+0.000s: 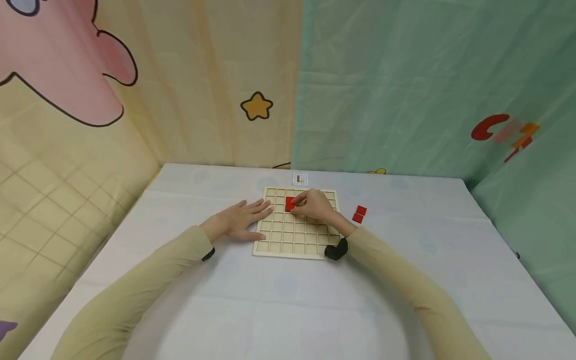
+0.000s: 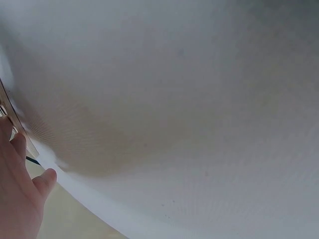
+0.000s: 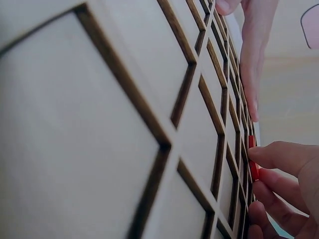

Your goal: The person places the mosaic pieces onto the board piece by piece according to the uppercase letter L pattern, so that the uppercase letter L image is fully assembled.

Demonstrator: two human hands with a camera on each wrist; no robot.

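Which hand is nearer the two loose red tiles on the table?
Right. The right hand is on the board, just left of the red tiles; the left hand rests at the board's far left edge.

Two arms in long, loose sleeves of pale beige-yellow cloth, plain, softly creased along the forearms. Left hand and right hand bare, no rings seen. Black band at left cuff; bulkier rounded black unit strapped at right wrist. Thin dark cable by left hand in left wrist view
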